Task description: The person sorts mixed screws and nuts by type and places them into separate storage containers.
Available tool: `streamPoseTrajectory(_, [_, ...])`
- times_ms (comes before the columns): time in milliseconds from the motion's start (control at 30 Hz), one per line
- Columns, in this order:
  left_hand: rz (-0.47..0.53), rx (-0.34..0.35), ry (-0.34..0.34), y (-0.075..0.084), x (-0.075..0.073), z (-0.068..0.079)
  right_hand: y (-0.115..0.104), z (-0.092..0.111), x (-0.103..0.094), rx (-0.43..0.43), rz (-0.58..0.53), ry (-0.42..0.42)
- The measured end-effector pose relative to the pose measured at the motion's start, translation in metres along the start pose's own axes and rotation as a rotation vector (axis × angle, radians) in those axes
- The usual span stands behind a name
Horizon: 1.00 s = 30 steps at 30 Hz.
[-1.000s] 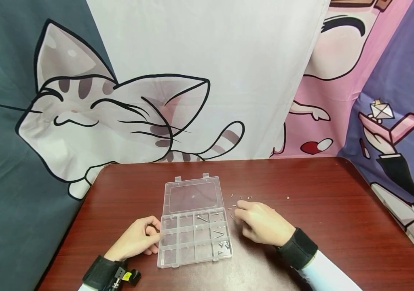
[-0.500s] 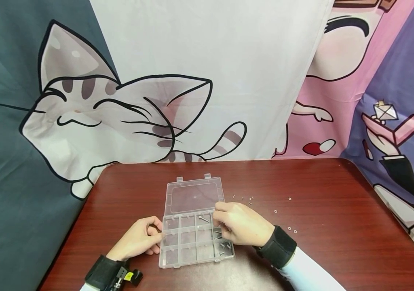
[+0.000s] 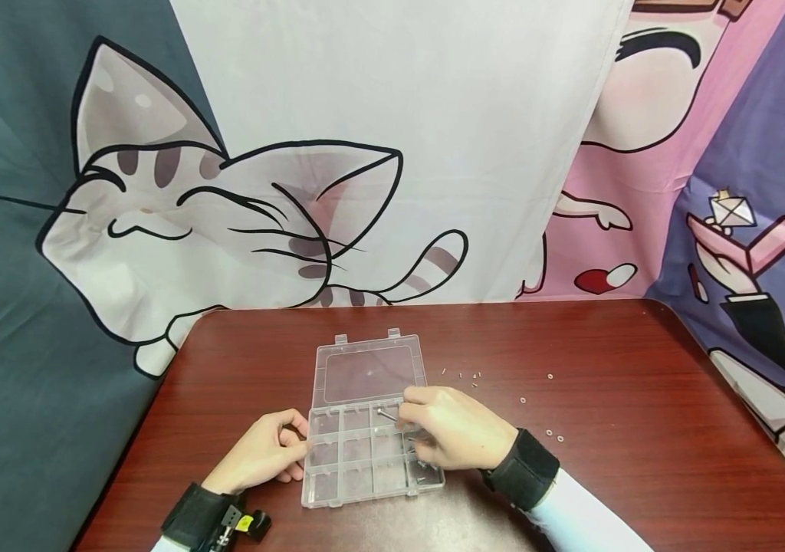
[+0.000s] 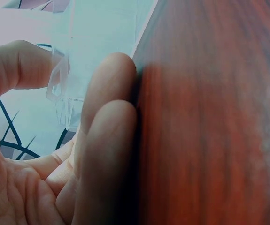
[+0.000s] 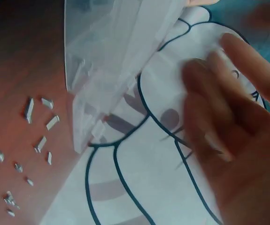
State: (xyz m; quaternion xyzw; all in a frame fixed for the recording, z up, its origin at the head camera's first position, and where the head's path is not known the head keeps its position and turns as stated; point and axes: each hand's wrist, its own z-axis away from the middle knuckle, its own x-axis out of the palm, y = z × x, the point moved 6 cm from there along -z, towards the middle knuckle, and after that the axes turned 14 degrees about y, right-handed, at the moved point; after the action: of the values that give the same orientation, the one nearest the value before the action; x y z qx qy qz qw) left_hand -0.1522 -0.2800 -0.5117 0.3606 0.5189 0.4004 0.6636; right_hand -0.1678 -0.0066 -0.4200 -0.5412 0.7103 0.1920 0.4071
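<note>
A clear plastic compartment box (image 3: pixel 358 469) lies on the table, its lid (image 3: pixel 368 372) folded back away from me. My left hand (image 3: pixel 259 454) grips its left edge, thumb on the rim and fingers along the side; the left wrist view shows the thumb (image 4: pixel 27 65) on the box wall. Over the right-hand column hovers my right hand (image 3: pixel 458 425), fingers bent and pointing down into the compartments. Those fingers blur in the right wrist view, so whether they pinch something is unclear. A long screw (image 3: pixel 385 415) shows in a back compartment; other metal pieces sit partly hidden beneath the hand.
Several small screws (image 5: pixel 29 110) lie loose on the table beside the lid. Several small ring-shaped pieces (image 3: pixel 550 433) are scattered to the right of my right hand. Behind the table (image 3: pixel 641 368) hangs a printed cloth (image 3: pixel 489 115) with a cartoon cat.
My right hand has moved left from the loose screws to above the box's right column, shifting only slightly over the last half second. My left hand stays on the box edge.
</note>
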Motion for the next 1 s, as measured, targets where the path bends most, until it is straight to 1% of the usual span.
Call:
streamPoseTrajectory(133, [0.0,0.004,0.005,0.001,0.0,0.0,0.006,0.006,0.001,0.075,0.029,-0.125])
streamPoseTrajectory(233, [-0.004,0.01,0.009,0.002,-0.001,0.0,0.014,0.009,0.0,0.136,0.032,-0.168])
streamPoseTrajectory(367, [-0.029,0.023,0.027,0.004,-0.001,0.001,0.028,0.013,-0.006,0.181,0.028,-0.149])
streamPoseTrajectory(433, [-0.046,0.028,0.045,0.004,-0.002,0.001,0.037,0.013,-0.009,0.196,0.035,-0.111])
streamPoseTrajectory(567, [-0.076,0.031,0.083,0.004,-0.005,0.001,0.057,0.017,-0.011,0.225,0.089,-0.014])
streamPoseTrajectory(667, [-0.084,0.034,0.103,0.003,-0.01,0.0,0.066,0.021,-0.006,0.238,0.14,0.014])
streamPoseTrajectory(733, [-0.081,0.038,0.112,0.002,-0.013,0.0,0.069,0.024,0.0,0.242,0.155,-0.003])
streamPoseTrajectory(800, [-0.083,0.043,0.118,0.002,-0.017,0.0,0.069,0.026,0.007,0.243,0.153,-0.041])
streamPoseTrajectory(1000, [-0.106,0.038,0.126,-0.001,-0.028,-0.001,0.06,0.03,0.028,0.206,0.098,-0.159])
